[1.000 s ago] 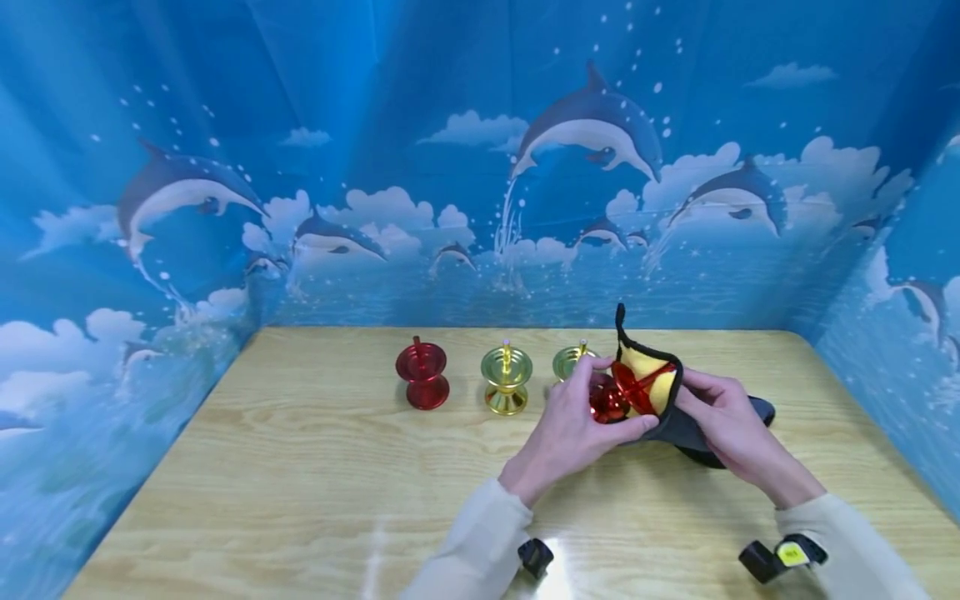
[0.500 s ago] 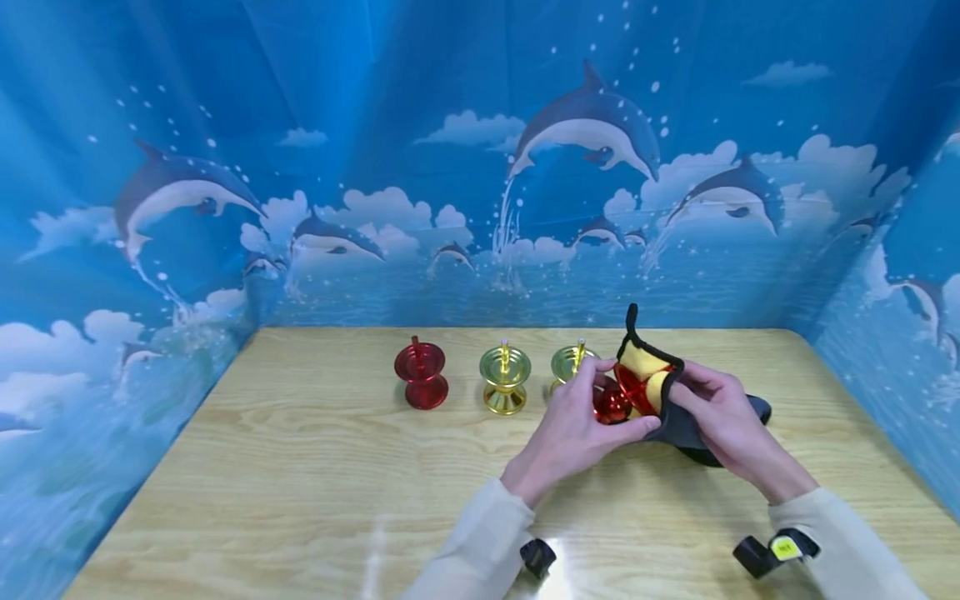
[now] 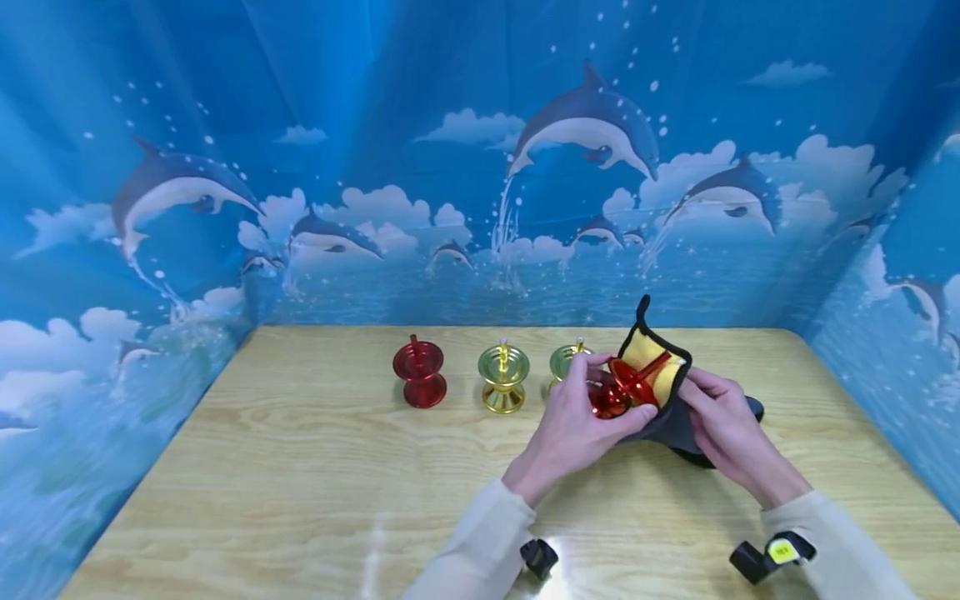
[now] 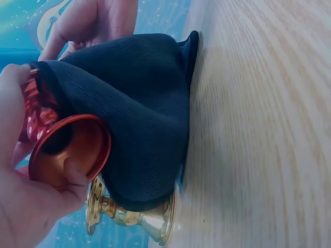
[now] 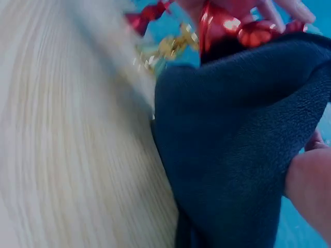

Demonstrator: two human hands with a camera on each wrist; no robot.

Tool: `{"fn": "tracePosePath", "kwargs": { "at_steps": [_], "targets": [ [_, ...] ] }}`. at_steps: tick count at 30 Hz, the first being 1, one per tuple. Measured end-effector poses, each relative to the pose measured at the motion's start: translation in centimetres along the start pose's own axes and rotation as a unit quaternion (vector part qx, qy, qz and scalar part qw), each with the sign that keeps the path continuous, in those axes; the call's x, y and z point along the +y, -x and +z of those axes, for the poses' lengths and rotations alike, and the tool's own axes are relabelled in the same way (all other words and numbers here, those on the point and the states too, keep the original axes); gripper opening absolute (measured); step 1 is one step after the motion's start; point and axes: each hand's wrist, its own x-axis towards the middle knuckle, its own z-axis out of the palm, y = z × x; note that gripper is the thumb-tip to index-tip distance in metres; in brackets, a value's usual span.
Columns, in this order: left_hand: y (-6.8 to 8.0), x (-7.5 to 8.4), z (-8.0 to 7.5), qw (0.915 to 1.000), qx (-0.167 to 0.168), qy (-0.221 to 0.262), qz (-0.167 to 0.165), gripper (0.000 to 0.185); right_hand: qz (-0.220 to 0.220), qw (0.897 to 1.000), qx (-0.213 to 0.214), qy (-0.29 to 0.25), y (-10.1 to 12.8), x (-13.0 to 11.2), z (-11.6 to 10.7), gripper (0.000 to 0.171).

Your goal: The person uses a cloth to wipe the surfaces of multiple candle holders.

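Note:
My left hand (image 3: 573,421) grips a shiny red spool-shaped piece (image 3: 615,392) at the mouth of a black pouch with yellow lining (image 3: 652,371). My right hand (image 3: 716,433) holds the pouch's edge from the right. In the left wrist view the red piece (image 4: 67,150) sits between thumb and fingers, pressed against the black cloth (image 4: 139,124). The right wrist view shows the dark pouch (image 5: 238,144) filling the frame with the red piece (image 5: 227,26) at the top.
On the wooden table (image 3: 300,467) stand a red spool (image 3: 420,375), a gold spool (image 3: 504,377) and another gold one (image 3: 566,362) partly behind my left hand. Blue dolphin-print walls (image 3: 480,167) close in the table on three sides.
The pouch mouth has lifted and opened a little wider, and the red piece has tilted deeper into the yellow lining. Both hands shifted slightly upward.

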Motion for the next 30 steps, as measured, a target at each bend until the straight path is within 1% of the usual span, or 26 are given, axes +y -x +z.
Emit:
{"fn": "tracePosePath", "kwargs": {
  "at_steps": [3,6,8,9,10,11,13,15,16,18,19,20,22,24,26,28,30],
  "targets": [
    [0.0,0.0,-0.2,0.9999,-0.007,-0.009,0.006,0.072,-0.003,0.999,-0.013,0.045,-0.1,-0.1,0.0,0.039],
    [-0.1,0.0,-0.3,0.9992,-0.019,-0.022,0.028,0.069,-0.016,0.991,-0.015,0.132,-0.3,-0.2,0.1,0.032],
    [-0.1,0.1,-0.4,0.9984,-0.024,-0.028,0.043,0.067,-0.014,0.979,-0.004,0.204,-0.5,-0.3,0.2,0.023],
    [-0.1,0.1,-0.5,0.9979,-0.026,-0.032,0.050,0.066,-0.008,0.971,0.002,0.240,-0.5,-0.4,0.3,0.019],
    [-0.1,0.0,-0.5,0.9974,-0.027,-0.038,0.055,0.065,0.000,0.960,0.007,0.279,-0.6,-0.6,0.4,0.013],
    [0.0,0.0,-0.5,0.9970,-0.027,-0.043,0.058,0.065,0.010,0.951,0.007,0.310,-0.7,-0.7,0.4,0.012],
    [0.0,-0.1,-0.6,0.9968,-0.026,-0.049,0.057,0.066,0.029,0.935,0.006,0.354,-0.8,-1.0,0.6,0.014],
    [0.1,-0.3,-0.7,0.9973,-0.025,-0.048,0.049,0.068,0.034,0.924,-0.002,0.380,-0.8,-1.3,0.8,0.016],
    [0.1,-0.3,-0.8,0.9978,-0.027,-0.043,0.043,0.066,0.029,0.921,-0.010,0.389,-0.8,-1.4,0.8,0.015],
    [0.2,-0.4,-0.9,0.9986,-0.034,-0.029,0.031,0.062,0.009,0.914,-0.020,0.404,-0.7,-1.6,0.9,0.012],
    [0.1,-0.4,-1.1,0.9985,-0.038,-0.026,0.030,0.058,-0.004,0.911,-0.026,0.412,-0.6,-1.7,1.0,0.011],
    [0.1,-0.4,-1.2,0.9982,-0.042,-0.028,0.034,0.054,-0.020,0.907,-0.031,0.420,-0.5,-1.8,1.0,0.011],
    [-0.1,-0.5,-1.5,0.9970,-0.052,-0.034,0.047,0.046,-0.053,0.895,-0.036,0.441,-0.4,-2.0,1.1,0.014],
    [-0.2,-0.5,-1.8,0.9954,-0.057,-0.042,0.064,0.043,-0.078,0.884,-0.036,0.460,-0.4,-2.1,1.2,0.017],
    [-0.2,-0.4,-2.1,0.9942,-0.054,-0.050,0.078,0.040,-0.096,0.877,-0.036,0.469,-0.4,-2.1,1.4,0.016],
    [-0.2,-0.4,-2.3,0.9935,-0.048,-0.058,0.085,0.036,-0.102,0.874,-0.035,0.474,-0.3,-1.9,1.5,0.015],
    [-0.2,-0.4,-2.6,0.9910,-0.038,-0.083,0.098,0.033,-0.106,0.871,-0.035,0.478,-0.2,-1.8,1.7,0.014]
  ]
}}
